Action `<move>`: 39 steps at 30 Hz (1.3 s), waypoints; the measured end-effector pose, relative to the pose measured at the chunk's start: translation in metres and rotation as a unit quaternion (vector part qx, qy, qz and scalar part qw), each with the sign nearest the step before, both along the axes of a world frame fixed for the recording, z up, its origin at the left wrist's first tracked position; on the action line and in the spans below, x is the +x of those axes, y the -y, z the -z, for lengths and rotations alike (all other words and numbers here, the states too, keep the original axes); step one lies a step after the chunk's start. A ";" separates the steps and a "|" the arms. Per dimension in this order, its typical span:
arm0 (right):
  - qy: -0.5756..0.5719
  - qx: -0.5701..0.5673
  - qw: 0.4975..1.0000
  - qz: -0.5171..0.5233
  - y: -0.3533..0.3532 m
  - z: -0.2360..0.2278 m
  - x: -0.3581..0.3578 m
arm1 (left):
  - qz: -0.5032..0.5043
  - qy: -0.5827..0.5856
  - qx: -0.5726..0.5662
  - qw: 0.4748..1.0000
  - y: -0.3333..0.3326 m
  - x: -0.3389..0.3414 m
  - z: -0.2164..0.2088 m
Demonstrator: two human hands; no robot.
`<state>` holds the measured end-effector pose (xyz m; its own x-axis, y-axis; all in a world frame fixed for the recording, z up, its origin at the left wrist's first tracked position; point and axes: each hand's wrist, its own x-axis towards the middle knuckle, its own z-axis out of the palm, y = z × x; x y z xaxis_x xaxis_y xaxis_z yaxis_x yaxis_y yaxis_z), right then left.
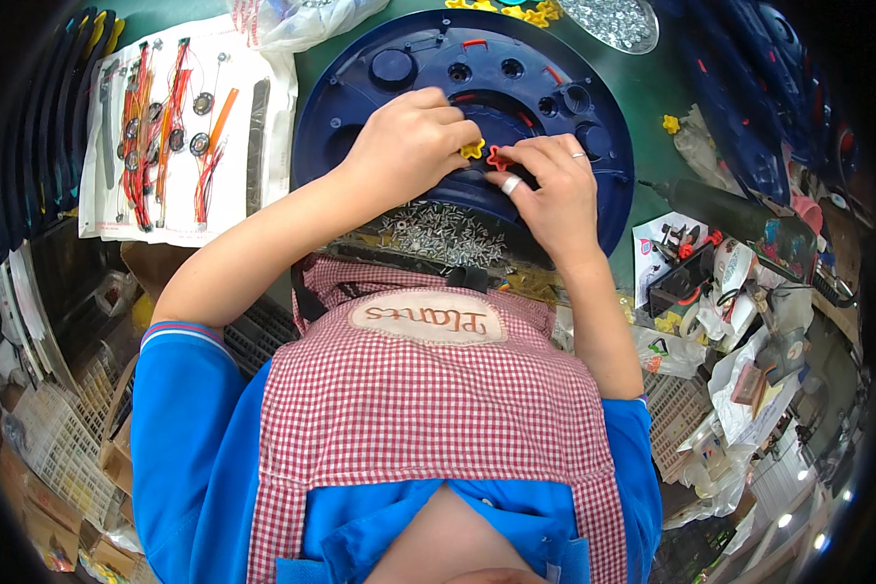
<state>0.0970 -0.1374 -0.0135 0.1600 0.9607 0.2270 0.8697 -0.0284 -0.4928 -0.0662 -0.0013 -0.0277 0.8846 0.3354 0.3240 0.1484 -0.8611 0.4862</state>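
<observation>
A yellow star-shaped plastic piece [472, 149] is pinched between the fingertips of my left hand [409, 136]. Beside it, the thumb and forefinger of my right hand [555, 185] grip a red star-shaped plastic piece [497, 159]. The two stars are close together; whether they touch, I cannot tell. Under both hands lies a large round dark blue plastic shell [323, 107] with round recesses and several small red parts. Its near middle is partly covered by my hands.
A heap of small screws [448, 234] lies between the shell and my apron. Wired parts with small round speakers [177, 139] rest on a white sheet at left. A dark power screwdriver [730, 206] is at right. More yellow stars [535, 14] and a screw dish [618, 21] sit at the back.
</observation>
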 end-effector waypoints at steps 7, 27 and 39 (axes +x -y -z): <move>-0.001 0.017 1.000 -0.011 -0.002 -0.006 -0.008 | -0.005 -0.007 0.044 0.999 -0.001 -0.002 0.002; -0.149 -0.170 0.966 -0.127 0.021 -0.041 -0.039 | 0.085 -0.145 -0.051 0.985 0.060 -0.083 -0.005; 0.034 -0.033 0.999 -0.021 -0.007 -0.010 0.020 | 0.036 0.047 -0.218 0.974 0.015 -0.022 -0.031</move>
<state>0.1172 -0.1307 -0.0030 0.1063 0.9794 0.1714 0.9020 -0.0224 -0.4312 -0.0880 -0.0161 0.0032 0.8844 0.3974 0.2449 0.0326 -0.5759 0.8169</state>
